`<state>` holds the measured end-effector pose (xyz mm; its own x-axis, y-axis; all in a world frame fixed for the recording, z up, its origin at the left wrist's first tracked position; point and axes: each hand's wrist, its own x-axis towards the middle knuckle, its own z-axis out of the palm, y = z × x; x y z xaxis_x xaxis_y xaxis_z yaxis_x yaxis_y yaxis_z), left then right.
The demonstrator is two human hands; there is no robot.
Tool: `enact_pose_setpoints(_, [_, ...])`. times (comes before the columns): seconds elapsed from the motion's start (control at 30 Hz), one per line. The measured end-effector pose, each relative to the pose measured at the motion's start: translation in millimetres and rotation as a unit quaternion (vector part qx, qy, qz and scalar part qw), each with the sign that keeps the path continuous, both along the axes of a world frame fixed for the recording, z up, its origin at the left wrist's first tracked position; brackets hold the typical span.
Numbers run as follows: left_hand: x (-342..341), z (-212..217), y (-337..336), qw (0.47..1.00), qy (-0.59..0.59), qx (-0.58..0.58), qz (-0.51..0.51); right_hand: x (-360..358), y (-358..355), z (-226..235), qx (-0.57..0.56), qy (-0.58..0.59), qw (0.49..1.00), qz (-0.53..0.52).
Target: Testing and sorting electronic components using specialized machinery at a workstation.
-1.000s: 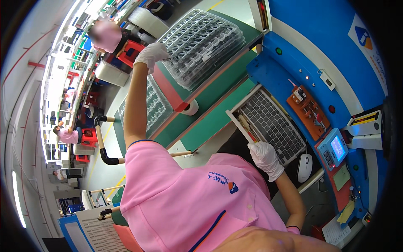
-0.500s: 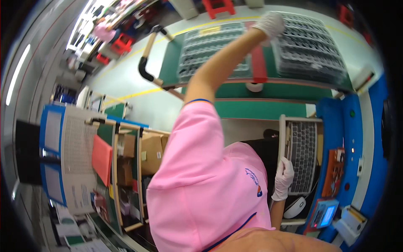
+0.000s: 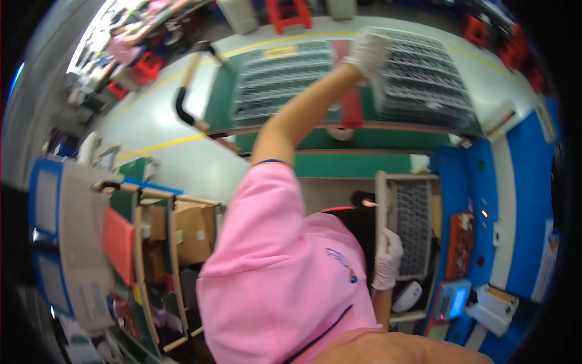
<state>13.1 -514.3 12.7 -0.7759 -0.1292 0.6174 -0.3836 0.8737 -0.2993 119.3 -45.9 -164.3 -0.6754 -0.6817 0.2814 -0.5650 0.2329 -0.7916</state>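
Observation:
My left hand (image 3: 368, 56), in a white glove, reaches far out over a green-topped cart. It is at the left edge of a stack of clear plastic trays (image 3: 424, 79) filled with rows of small dark parts. Its fingers are blurred, so their grip on the trays cannot be made out. My right hand (image 3: 388, 259), also gloved, rests by the left edge of a pull-out keyboard tray (image 3: 381, 200), fingers stretched out beside the black keyboard (image 3: 412, 224). A white mouse (image 3: 407, 297) lies just below that hand.
Another batch of clear trays (image 3: 279, 79) sits left on the cart, beside a red strip (image 3: 350, 109). A tape roll (image 3: 341, 134) is under the cart's top. Shelves with cardboard boxes (image 3: 194, 233) stand left. A blue machine (image 3: 485, 182) with a lit display (image 3: 456, 301) is right.
The whole view has shifted, so the surroundings sit further left in the picture. My left hand has come slightly nearer along the tray stack's edge. My right hand stays by the keyboard.

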Motion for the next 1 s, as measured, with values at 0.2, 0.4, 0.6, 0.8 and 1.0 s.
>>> enact_pose_setpoints(0.2, [9, 9, -18, 0.954, 0.036, 0.298, -0.014, 0, -4, 6, -0.025, -0.005, 1.000, 0.009])
enact_pose_setpoints(0.4, [13, 32, -19, 0.934, -0.054, 0.347, -0.071, 1, -7, 7, -0.005, 0.045, 0.999, 0.011])
enact_pose_setpoints(0.6, [121, 74, 3, 0.913, 0.080, 0.392, -0.085, 3, -3, 5, 0.030, 0.043, 0.999, 0.005])
enact_pose_setpoints(0.8, [275, 73, 6, 0.893, -0.004, 0.377, 0.246, 4, -2, 8, 0.008, 0.033, 0.999, 0.009])
enact_pose_setpoints(1.0, [299, 8, -18, 0.908, -0.012, 0.287, 0.303, -19, 0, 32, 0.026, 0.082, 0.996, 0.040])
